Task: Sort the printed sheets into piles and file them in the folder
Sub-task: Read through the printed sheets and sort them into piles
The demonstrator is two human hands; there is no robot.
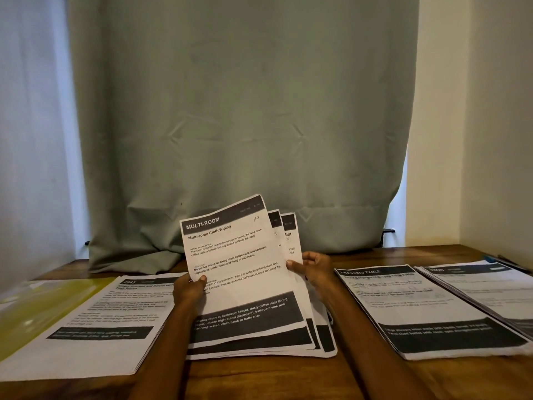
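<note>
Left hand curled on the left edge of a fanned sheaf of printed sheets, thumb pinching the front sheet headed "MULTI-ROOM". Right hand curled on the sheaf's right edge, thumb on the front, fingers behind. Sheaf tilted up between the two hands, upper corners of two more sheets fanned out behind the front one, toward the right hand; lower edges resting on the wooden table between the forearms. Just left of the left hand, a pile of sheets flat on the table, top sheet numbered "2945". Farther left, partly under that pile, a yellow-green translucent folder. Right of the right hand, a pile headed "DRESSING TABLE"; beyond it, overlapping its far edge, another pile, heading too blurred to read. Beyond both hands, a grey-green curtain hanging down to the table's back edge.
</note>
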